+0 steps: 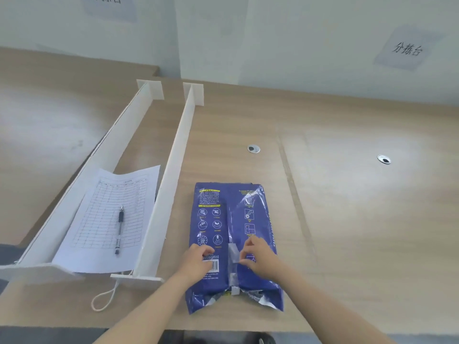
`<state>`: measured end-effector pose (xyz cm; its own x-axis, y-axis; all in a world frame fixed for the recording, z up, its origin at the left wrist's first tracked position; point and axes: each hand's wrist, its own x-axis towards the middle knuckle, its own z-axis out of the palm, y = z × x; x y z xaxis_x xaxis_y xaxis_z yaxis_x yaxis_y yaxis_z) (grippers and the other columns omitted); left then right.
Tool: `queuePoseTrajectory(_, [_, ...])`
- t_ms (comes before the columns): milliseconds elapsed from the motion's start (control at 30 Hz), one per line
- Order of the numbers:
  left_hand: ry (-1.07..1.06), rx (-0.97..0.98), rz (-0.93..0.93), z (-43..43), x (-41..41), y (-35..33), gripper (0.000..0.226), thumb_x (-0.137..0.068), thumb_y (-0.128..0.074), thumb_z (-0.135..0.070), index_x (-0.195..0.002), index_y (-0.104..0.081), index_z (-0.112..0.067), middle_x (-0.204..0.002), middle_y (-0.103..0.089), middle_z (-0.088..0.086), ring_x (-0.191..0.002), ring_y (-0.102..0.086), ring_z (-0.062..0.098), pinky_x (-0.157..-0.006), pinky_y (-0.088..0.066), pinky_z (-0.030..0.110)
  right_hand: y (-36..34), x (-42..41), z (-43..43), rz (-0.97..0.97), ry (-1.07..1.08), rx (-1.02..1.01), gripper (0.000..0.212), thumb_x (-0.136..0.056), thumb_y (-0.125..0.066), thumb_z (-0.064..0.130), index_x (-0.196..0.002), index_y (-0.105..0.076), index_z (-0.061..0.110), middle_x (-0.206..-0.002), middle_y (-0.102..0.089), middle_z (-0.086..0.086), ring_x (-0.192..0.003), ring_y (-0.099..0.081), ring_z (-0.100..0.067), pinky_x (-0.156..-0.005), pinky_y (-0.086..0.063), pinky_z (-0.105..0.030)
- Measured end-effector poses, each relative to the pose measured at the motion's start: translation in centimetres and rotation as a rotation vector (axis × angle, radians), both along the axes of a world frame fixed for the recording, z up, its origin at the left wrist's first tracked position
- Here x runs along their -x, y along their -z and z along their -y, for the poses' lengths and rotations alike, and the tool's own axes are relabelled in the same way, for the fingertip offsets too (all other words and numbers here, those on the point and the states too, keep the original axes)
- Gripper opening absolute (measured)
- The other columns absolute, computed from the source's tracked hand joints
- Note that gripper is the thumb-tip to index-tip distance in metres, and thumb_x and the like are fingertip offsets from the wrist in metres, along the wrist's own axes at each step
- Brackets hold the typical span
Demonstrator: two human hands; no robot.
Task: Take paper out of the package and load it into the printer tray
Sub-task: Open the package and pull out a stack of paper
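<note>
A blue paper package [232,214] lies flat on the wooden table, its printed back side up and a taped seam running down the middle. Its near end is torn and crumpled, with white showing inside. My left hand [197,260] rests on the package left of the seam, fingers curled over the barcode area. My right hand [259,255] sits just right of the seam, fingertips pinching at the tape strip. No printer tray is in view.
Two long white divider boards [171,175] stand on the table to the left. Between them lie a printed form sheet [111,219] and a black pen [119,229] on a cord. Two round cable grommets [253,148] sit further back.
</note>
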<state>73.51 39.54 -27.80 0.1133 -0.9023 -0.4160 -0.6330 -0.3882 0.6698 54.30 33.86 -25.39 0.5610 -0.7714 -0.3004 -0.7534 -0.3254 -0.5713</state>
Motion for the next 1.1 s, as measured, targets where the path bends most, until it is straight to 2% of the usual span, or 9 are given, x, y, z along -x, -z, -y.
queuePoseTrajectory(200, [0.014,-0.023,0.031,0.6,0.1,0.0,0.024,-0.083,-0.055,-0.011,-0.105,-0.057,-0.019,-0.097,-0.043,0.003,-0.093,-0.048,0.020,-0.089,-0.041,0.028,-0.1,3.7,-2.8,-0.048,-0.042,-0.062,0.015,-0.082,-0.061,0.022,-0.088,-0.072,0.014,-0.078,-0.033,0.018,-0.086,-0.038,-0.014,-0.076,-0.029,-0.015])
queuePoseTrajectory(400, [-0.032,-0.027,0.079,1.0,0.6,0.3,0.020,-0.084,-0.056,-0.016,-0.104,-0.057,-0.015,-0.102,-0.047,0.008,-0.098,-0.052,0.025,-0.094,-0.043,0.034,0.0,6.2,-5.3,-0.058,-0.108,-0.060,0.020,-0.077,-0.062,0.023,-0.085,-0.074,0.010,-0.072,-0.029,0.019,-0.069,-0.031,0.009,-0.062,-0.026,-0.004])
queuePoseTrajectory(600, [-0.012,-0.040,0.139,1.2,0.7,0.3,0.023,-0.086,-0.056,-0.024,-0.107,-0.055,-0.014,-0.116,-0.053,0.013,-0.105,-0.054,0.030,-0.094,-0.046,0.036,0.4,9.3,-7.4,-0.345,-0.245,-0.090,0.038,-0.071,-0.048,0.037,-0.092,-0.073,0.018,-0.097,-0.053,-0.002,-0.098,-0.044,-0.023,-0.081,-0.031,-0.025])
queuePoseTrajectory(667, [-0.003,-0.029,0.140,1.2,0.6,0.3,0.022,-0.086,-0.056,-0.025,-0.106,-0.055,-0.014,-0.115,-0.054,0.014,-0.104,-0.055,0.029,-0.093,-0.047,0.037,0.9,11.3,-8.6,-0.334,-0.133,-0.171,0.051,-0.060,-0.043,0.048,-0.089,-0.074,0.020,-0.085,-0.044,0.017,-0.095,-0.045,-0.016,-0.083,-0.034,-0.025])
queuePoseTrajectory(767, [0.023,0.032,0.157,0.9,0.6,0.3,0.022,-0.086,-0.056,-0.023,-0.105,-0.056,-0.013,-0.114,-0.055,0.014,-0.102,-0.055,0.029,-0.093,-0.047,0.039,0.6,14.2,-8.8,-0.314,0.187,-0.200,0.020,-0.066,-0.066,0.037,-0.048,-0.066,0.031,-0.071,-0.040,0.020,-0.071,-0.043,0.002,-0.070,-0.035,-0.014])
queuePoseTrajectory(867, [0.123,0.133,0.210,-0.1,0.8,0.2,0.025,-0.087,-0.056,-0.027,-0.108,-0.055,-0.015,-0.118,-0.053,0.007,-0.108,-0.049,0.025,-0.093,-0.046,0.035,0.0,15.2,-7.5,-0.214,0.426,-0.076,0.056,-0.076,-0.071,0.025,-0.026,-0.050,0.037,-0.060,-0.045,0.011,-0.061,-0.045,0.007,-0.062,-0.035,-0.012])
queuePoseTrajectory(933, [0.250,0.201,0.250,-1.0,1.1,0.0,0.031,-0.086,-0.056,-0.032,-0.114,-0.053,-0.018,-0.121,-0.049,0.002,-0.115,-0.043,0.021,-0.094,-0.044,0.031,-0.4,13.6,-6.5,-0.129,0.453,0.029,0.038,-0.078,-0.071,0.021,-0.043,-0.061,0.034,-0.063,-0.041,0.015,-0.063,-0.050,0.008,-0.062,-0.034,-0.010])
queuePoseTrajectory(1000, [0.375,0.245,0.303,-1.9,1.3,-0.2,0.041,-0.083,-0.058,-0.038,-0.119,-0.052,-0.020,-0.128,-0.047,-0.002,-0.123,-0.040,0.019,-0.100,-0.038,0.030,-0.8,10.5,-5.3,-0.043,0.410,0.098,0.010,-0.080,-0.069,0.016,-0.072,-0.072,0.012,-0.070,-0.040,0.018,-0.067,-0.050,0.009,-0.064,-0.035,-0.006])
queuePoseTrajectory(1100, [0.473,0.235,0.353,-2.7,1.7,-0.2,0.052,-0.083,-0.058,-0.040,-0.130,-0.046,-0.020,-0.145,-0.037,-0.002,-0.137,-0.030,0.017,-0.111,-0.030,0.033,-0.8,4.9,-4.5,0.050,0.264,0.127,0.014,-0.084,-0.064,0.018,-0.093,-0.070,0.010,-0.076,-0.038,0.023,-0.078,-0.047,-0.004,-0.075,-0.035,-0.009])
